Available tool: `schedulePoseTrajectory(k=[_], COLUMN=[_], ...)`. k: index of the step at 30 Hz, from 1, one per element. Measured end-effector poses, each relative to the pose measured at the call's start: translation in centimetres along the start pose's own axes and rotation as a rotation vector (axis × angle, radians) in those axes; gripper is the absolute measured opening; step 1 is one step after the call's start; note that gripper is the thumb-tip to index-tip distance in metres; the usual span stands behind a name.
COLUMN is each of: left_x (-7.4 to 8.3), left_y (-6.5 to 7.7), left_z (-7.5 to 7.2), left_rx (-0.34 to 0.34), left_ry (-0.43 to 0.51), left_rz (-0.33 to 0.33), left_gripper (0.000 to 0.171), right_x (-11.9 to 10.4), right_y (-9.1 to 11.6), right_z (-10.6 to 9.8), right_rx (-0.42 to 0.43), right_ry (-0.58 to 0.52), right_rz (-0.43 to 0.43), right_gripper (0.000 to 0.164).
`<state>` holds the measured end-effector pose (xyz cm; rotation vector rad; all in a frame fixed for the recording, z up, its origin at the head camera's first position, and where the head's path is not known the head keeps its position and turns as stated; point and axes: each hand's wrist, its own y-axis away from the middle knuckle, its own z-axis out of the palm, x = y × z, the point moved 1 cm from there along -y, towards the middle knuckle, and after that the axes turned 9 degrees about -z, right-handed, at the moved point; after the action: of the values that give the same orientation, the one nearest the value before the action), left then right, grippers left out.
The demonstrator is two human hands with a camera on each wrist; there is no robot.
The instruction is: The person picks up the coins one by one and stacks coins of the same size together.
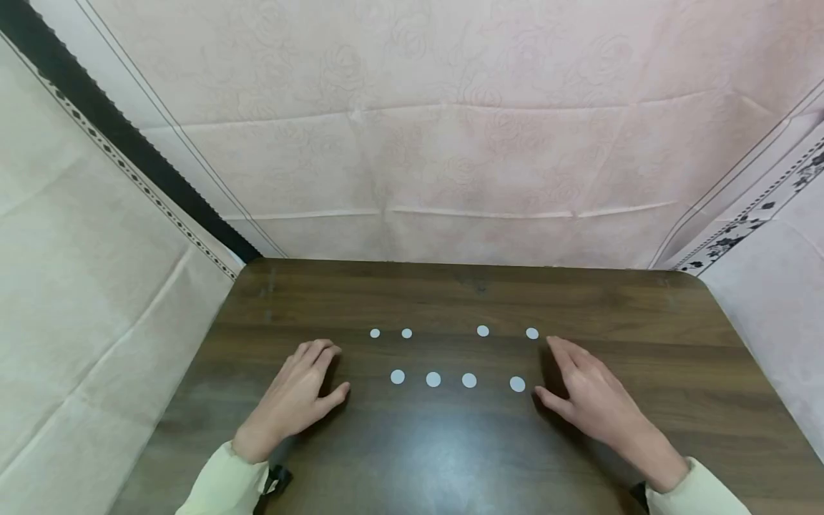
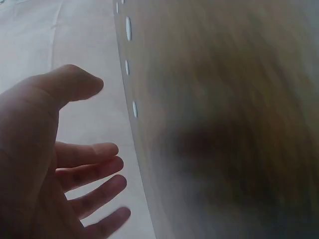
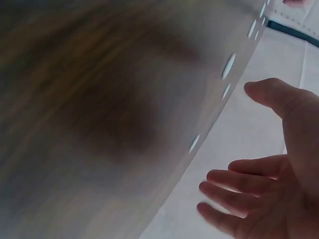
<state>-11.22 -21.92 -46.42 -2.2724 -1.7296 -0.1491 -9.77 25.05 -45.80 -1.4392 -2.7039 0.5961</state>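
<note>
Several flat white discs lie in two rows on a brown wooden table (image 1: 444, 458); the nearer row's discs look larger. My left hand (image 1: 296, 393) is beside the left end of the rows, its closest disc being the leftmost of the near row (image 1: 397, 377). On the other side, my right hand (image 1: 589, 393) is close to the right-end near disc (image 1: 518, 384) and the far one (image 1: 531, 333). Both hands hold nothing; thumbs stand apart from relaxed, slightly bent fingers, as the left wrist view and right wrist view also show. Whether the fingertips touch the table I cannot tell.
Pale cloth (image 1: 450, 157) hangs behind the table and along both sides. A dark band (image 1: 129, 136) runs down the cloth at left, a black floral border (image 1: 740, 229) at right. A dark strap (image 1: 278, 479) shows at the left cuff.
</note>
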Motion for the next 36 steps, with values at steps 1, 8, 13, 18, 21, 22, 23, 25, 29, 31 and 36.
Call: schedulePoseTrajectory(k=[1, 8, 13, 18, 21, 22, 23, 25, 29, 31, 36], left_x=[0.2, 1.9, 3.6, 5.1, 5.8, 5.9, 6.0, 6.3, 6.6, 6.7, 6.8], left_y=[-0.1, -0.7, -1.5, -2.3, -2.6, -2.7, -2.8, -2.9, -3.2, -3.3, -3.8], left_z=[0.1, 0.7, 1.3, 1.9, 2.1, 2.2, 2.3, 2.4, 2.6, 2.7, 2.9], left_rx=[0.006, -0.039, -0.073, -0.095, -0.108, -0.113, -0.119, -0.128, -0.135, -0.135, -0.164], left_ry=[0.005, 0.053, 0.071, 0.083, 0.091, 0.092, 0.094, 0.098, 0.106, 0.110, 0.125], left_rz=[0.010, -0.019, 0.000, 0.050, 0.063, 0.068, 0.073, 0.079, 0.095, 0.101, 0.108], left_gripper=[0.051, 0.046, 0.042, 0.036, 0.033, 0.032, 0.032, 0.032, 0.032, 0.031, 0.027], right_x=[-0.3, -3.5, -5.4, -6.8, -7.5, -7.7, -8.0, -8.5, -9.5, -9.9, -10.7], right_y=[-0.3, -2.9, -4.4, -5.7, -6.7, -7.0, -7.3, -8.0, -9.4, -10.0, -11.5], right_z=[0.2, 1.8, 2.9, 4.0, 4.5, 4.6, 4.7, 4.8, 5.1, 5.3, 6.0], right_rx=[0.020, -0.014, -0.053, -0.080, -0.094, -0.099, -0.103, -0.117, -0.140, -0.155, -0.212], right_ry=[-0.012, -0.044, -0.040, -0.079, -0.104, -0.105, -0.107, -0.116, -0.144, -0.163, -0.201], right_rz=[-0.017, -0.069, -0.149, -0.197, -0.223, -0.231, -0.237, -0.244, -0.265, -0.275, -0.275], right_gripper=[0.078, 0.052, 0.046, 0.036, 0.032, 0.031, 0.032, 0.030, 0.027, 0.023, 0.023])
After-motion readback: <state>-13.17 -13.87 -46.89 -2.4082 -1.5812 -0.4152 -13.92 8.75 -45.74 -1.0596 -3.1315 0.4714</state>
